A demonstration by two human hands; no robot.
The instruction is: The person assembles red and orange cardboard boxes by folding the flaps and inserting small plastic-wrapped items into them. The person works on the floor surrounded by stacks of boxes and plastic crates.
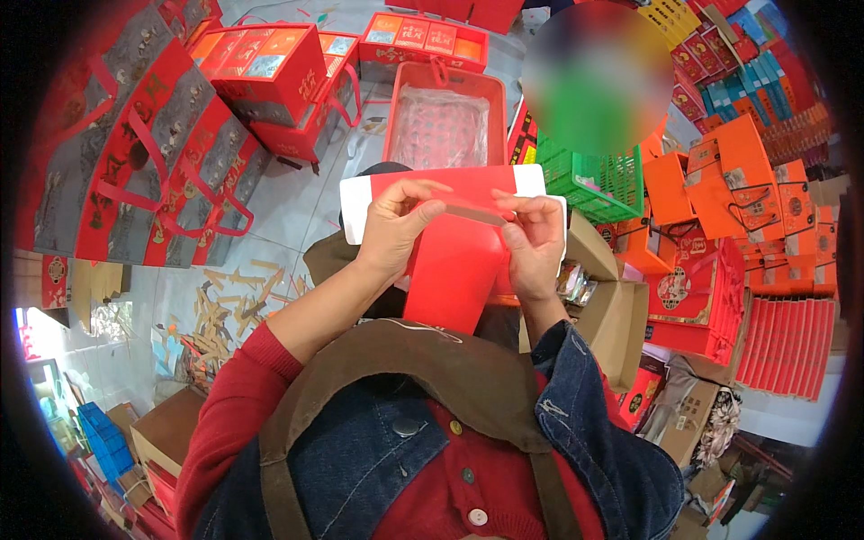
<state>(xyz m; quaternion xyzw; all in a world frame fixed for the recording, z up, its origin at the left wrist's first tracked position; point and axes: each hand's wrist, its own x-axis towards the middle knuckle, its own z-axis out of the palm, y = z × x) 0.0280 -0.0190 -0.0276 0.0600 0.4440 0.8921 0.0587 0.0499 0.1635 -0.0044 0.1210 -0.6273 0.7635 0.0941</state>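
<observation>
pinching red card [454, 279] | both hands [394, 225] | lower end behind apron [405, 362]

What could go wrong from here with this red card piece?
Uneven movement of the left hand and right hand might skew the narrow brownish strip between them.
The red card might crease, since both hands are working close along it.
If the strip fell, it could be hard to spot among the scraps on the floor.
</observation>
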